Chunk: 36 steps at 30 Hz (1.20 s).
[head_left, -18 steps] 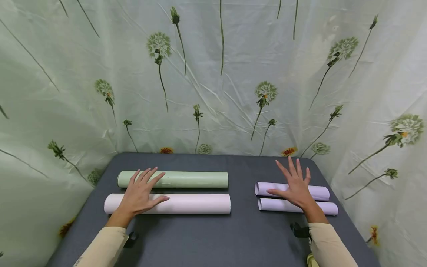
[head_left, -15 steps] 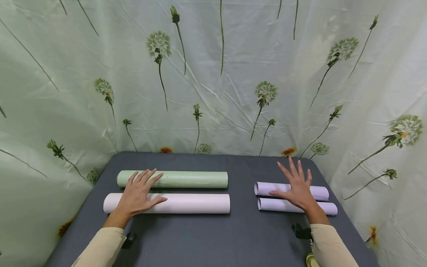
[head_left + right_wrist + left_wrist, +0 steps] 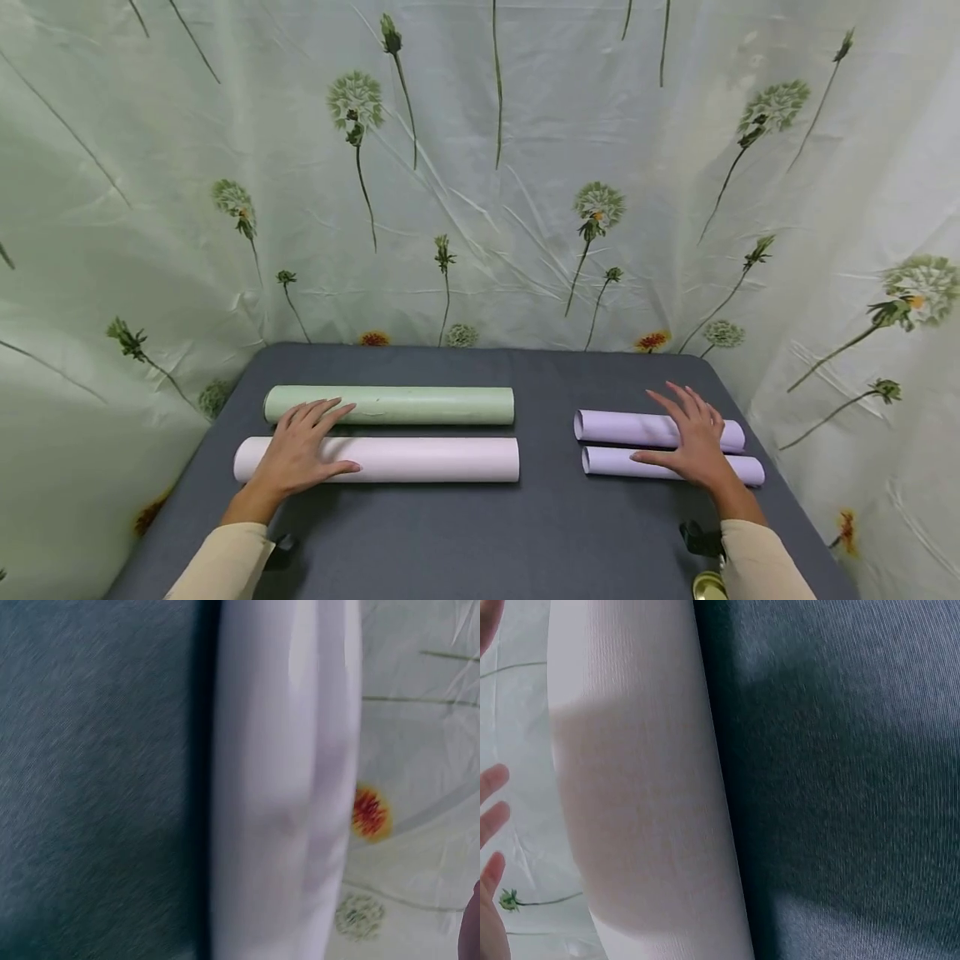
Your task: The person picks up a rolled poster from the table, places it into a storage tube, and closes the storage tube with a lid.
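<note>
My left hand (image 3: 298, 454) hovers over the left part of a pale pink roll (image 3: 442, 460), fingers spread toward a light green roll (image 3: 442, 406) lying behind it. In the left wrist view the pink roll (image 3: 645, 787) carries the hand's shadow, and fingertips (image 3: 493, 821) show at the left edge, apart from it. My right hand (image 3: 697, 446), its fingers spread and slightly bent, is above two shorter lilac rolls, the rear one (image 3: 622, 427) and the front one (image 3: 611, 461). The right wrist view shows the front lilac roll (image 3: 259, 787) blurred, with no grip on it.
All the rolls lie crosswise on a dark grey cloth-covered table (image 3: 480, 533). A gold-coloured round object (image 3: 708, 586) is partly hidden by the right sleeve. A white curtain (image 3: 480, 167) printed with dandelions hangs behind the table and at both sides.
Both hands have drawn back a little toward me, the right one also shifting right. The right fingers are less spread and more bent than before. The rolls have stayed in place.
</note>
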### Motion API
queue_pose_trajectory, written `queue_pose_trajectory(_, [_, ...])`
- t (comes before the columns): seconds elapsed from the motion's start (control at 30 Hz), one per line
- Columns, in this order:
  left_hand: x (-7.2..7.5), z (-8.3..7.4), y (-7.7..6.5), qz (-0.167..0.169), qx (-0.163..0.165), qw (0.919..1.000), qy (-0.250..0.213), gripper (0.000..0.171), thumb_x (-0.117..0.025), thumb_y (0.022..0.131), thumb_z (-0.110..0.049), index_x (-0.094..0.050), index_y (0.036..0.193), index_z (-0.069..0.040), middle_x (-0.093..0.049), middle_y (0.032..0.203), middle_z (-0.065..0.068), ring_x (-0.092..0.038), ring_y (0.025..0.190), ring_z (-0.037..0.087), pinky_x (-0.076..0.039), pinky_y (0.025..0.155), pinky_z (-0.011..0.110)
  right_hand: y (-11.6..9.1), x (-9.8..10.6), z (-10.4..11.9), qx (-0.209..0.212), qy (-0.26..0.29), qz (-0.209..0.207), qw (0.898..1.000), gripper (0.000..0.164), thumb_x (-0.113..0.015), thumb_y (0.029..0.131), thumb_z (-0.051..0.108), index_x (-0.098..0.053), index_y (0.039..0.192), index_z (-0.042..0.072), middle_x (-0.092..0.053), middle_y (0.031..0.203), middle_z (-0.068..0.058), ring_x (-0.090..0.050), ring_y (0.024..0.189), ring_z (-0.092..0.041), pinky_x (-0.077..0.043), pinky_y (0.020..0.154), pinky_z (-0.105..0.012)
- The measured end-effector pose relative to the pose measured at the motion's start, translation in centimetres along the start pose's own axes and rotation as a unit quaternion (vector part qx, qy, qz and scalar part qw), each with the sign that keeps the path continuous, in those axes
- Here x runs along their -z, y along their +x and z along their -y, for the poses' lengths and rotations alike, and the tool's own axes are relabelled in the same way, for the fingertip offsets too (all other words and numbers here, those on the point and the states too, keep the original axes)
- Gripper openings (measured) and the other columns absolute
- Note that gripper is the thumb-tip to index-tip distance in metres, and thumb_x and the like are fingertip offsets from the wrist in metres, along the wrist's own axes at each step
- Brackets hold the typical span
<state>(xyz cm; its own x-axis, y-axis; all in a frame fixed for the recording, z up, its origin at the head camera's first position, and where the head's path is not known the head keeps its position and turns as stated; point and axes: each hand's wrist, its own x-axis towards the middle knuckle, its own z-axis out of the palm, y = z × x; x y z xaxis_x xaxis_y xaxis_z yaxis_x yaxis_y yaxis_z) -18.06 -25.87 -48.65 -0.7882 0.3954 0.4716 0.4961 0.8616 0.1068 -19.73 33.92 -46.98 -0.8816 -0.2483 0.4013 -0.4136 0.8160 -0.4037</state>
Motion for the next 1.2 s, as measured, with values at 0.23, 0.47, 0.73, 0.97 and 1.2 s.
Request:
queue_pose_trajectory(0.23, [0.2, 0.7, -0.6, 0.028, 0.013, 0.9993, -0.019, 0.087, -0.082, 0.062, -0.053, -0.054, 0.133, -0.013, -0.053, 0.132, 0.015, -0.047, 0.118, 0.039, -0.032, 0.093, 0.060, -1.5, 0.0, -1.5, -0.025, -0.012, -0.008, 1.000, 0.097, -0.090, 0.053, 0.042, -0.050, 0.137, 0.012, -0.035, 0.139, -0.023, -0.023, 0.127, -0.052, -0.014, 0.087, -0.074])
queue_pose_trajectory(0.47, [0.1, 1.5, -1.7, 0.040, 0.030, 0.9984, -0.028, 0.088, -0.084, 0.058, -0.054, -0.055, 0.130, -0.010, -0.057, 0.127, 0.016, -0.050, 0.113, 0.041, -0.033, 0.090, 0.062, -2.8, 0.4, -3.2, -0.032, -0.021, -0.010, 0.999, 0.092, -0.092, 0.051, 0.036, -0.053, 0.130, 0.011, -0.042, 0.128, -0.021, -0.033, 0.117, -0.049, -0.018, 0.084, -0.070])
queue_pose_trajectory(0.73, [-0.4, 2.1, -2.6, 0.043, 0.039, 0.9975, -0.039, 0.091, -0.088, 0.051, -0.051, -0.057, 0.126, -0.010, -0.059, 0.122, 0.013, -0.052, 0.110, 0.039, -0.035, 0.087, 0.060, -4.8, 0.9, -5.2, -0.041, -0.038, -0.013, 0.998, 0.079, -0.094, 0.046, 0.027, -0.060, 0.115, 0.006, -0.050, 0.117, -0.022, -0.041, 0.108, -0.048, -0.025, 0.077, -0.064])
queue_pose_trajectory(0.97, [-0.6, 3.3, -3.3, 0.041, 0.026, 0.9974, -0.053, 0.092, -0.090, 0.048, -0.049, -0.058, 0.123, -0.006, -0.061, 0.117, 0.016, -0.055, 0.103, 0.041, -0.043, 0.080, 0.060, -5.3, 0.7, -5.3, -0.047, -0.031, -0.008, 0.998, 0.066, -0.093, 0.048, 0.020, -0.065, 0.106, 0.003, -0.058, 0.110, -0.021, -0.050, 0.102, -0.044, -0.028, 0.073, -0.059])
queue_pose_trajectory(1.2, [-0.7, 3.6, -3.5, 0.069, 0.050, 0.9945, -0.061, 0.093, -0.090, 0.048, -0.048, -0.058, 0.125, -0.006, -0.062, 0.116, 0.017, -0.057, 0.104, 0.043, -0.041, 0.083, 0.061, -5.9, 0.2, -5.6, -0.060, -0.024, -0.016, 0.998, 0.061, -0.093, 0.048, 0.013, -0.066, 0.102, 0.002, -0.060, 0.104, -0.022, -0.050, 0.098, -0.043, -0.026, 0.079, -0.060])
